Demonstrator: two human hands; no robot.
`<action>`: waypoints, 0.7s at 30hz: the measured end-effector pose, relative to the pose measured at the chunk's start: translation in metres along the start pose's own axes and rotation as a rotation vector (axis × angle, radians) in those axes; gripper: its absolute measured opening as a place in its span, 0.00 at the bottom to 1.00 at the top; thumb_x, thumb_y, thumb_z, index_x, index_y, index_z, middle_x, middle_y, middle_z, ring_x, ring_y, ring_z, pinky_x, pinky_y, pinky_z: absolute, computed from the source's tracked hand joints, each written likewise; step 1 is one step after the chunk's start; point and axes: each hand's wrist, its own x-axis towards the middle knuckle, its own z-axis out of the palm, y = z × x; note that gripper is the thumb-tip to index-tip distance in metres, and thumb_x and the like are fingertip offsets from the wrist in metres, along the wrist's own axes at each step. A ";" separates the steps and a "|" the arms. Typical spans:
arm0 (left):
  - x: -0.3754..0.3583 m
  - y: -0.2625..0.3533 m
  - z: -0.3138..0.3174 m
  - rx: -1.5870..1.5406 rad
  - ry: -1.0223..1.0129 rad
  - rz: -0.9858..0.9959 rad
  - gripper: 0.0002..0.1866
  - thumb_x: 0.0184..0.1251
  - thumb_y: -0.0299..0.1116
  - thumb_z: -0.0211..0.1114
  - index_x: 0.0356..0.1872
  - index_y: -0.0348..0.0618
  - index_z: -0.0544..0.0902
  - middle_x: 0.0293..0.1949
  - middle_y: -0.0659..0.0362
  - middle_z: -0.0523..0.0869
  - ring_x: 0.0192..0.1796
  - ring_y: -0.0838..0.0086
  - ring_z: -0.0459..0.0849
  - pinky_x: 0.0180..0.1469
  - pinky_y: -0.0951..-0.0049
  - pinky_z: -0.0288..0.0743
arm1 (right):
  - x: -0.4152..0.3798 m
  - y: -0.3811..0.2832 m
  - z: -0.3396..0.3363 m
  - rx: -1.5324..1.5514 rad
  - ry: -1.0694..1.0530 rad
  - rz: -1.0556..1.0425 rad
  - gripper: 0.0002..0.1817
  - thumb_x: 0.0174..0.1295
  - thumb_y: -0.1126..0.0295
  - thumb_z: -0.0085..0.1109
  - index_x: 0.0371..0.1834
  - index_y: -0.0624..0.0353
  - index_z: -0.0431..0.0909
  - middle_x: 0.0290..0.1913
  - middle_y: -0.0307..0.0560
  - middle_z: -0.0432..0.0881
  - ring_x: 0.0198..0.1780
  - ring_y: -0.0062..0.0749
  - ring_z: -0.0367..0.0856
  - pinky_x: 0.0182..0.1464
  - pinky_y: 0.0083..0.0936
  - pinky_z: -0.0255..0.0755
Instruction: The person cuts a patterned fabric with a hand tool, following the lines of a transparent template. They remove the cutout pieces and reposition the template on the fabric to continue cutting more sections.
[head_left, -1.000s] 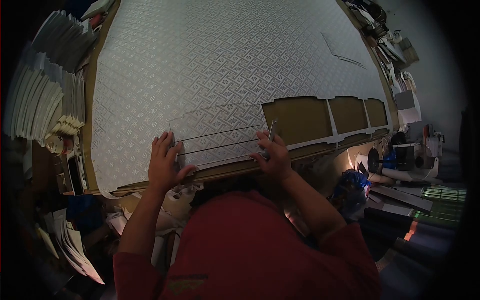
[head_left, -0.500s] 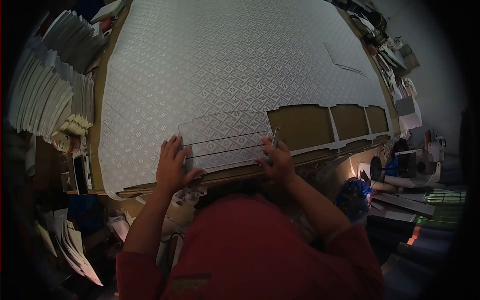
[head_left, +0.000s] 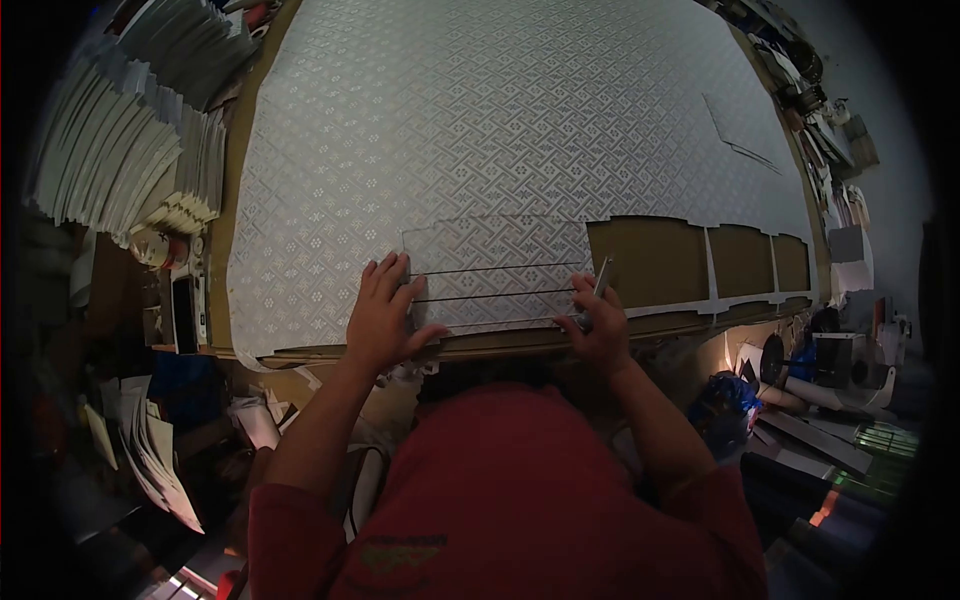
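Observation:
A clear template [head_left: 500, 283] with dark lines across it lies on a pale grey patterned sheet [head_left: 470, 150] by the table's near edge. My left hand [head_left: 385, 312] rests on the template's left end, fingers spread, thumb near the front edge. At the template's right end is my right hand [head_left: 600, 328], its fingertips touching the template. A slim silver knife-like tool [head_left: 602, 275] sticks up from between the right fingers, its tip pointing away from me; its lower part is hidden in the hand.
Cut-out openings [head_left: 650, 262] to the right of the template show the brown table surface. Stacks of paper-like sheets [head_left: 110, 150] stand at the left, near a phone-like dark object [head_left: 184, 312]. A blue plastic bag [head_left: 728, 398] and assorted clutter lie at the lower right.
The whole scene has shifted right in the view, as the camera turned a little. Both hands keep about the same places on the template, and the silver tool stays in my right hand.

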 end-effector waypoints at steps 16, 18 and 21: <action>-0.001 -0.002 0.001 -0.041 0.026 0.014 0.40 0.52 0.60 0.81 0.59 0.40 0.85 0.72 0.40 0.75 0.77 0.44 0.70 0.79 0.39 0.59 | 0.001 0.001 0.001 -0.014 0.013 -0.018 0.26 0.54 0.68 0.83 0.53 0.61 0.79 0.63 0.58 0.86 0.66 0.59 0.82 0.65 0.47 0.79; 0.000 -0.002 0.001 -0.044 0.031 0.018 0.40 0.51 0.60 0.81 0.59 0.40 0.85 0.72 0.40 0.75 0.77 0.44 0.71 0.79 0.38 0.59 | 0.002 0.002 0.001 -0.023 0.017 -0.027 0.26 0.54 0.68 0.83 0.53 0.61 0.79 0.63 0.58 0.86 0.66 0.59 0.82 0.64 0.46 0.79; -0.001 -0.002 0.000 -0.046 0.024 0.023 0.40 0.51 0.60 0.82 0.59 0.40 0.85 0.72 0.40 0.75 0.77 0.44 0.71 0.79 0.38 0.59 | -0.001 0.003 0.004 -0.018 0.021 -0.001 0.26 0.54 0.68 0.83 0.52 0.61 0.79 0.62 0.58 0.86 0.66 0.59 0.82 0.65 0.47 0.78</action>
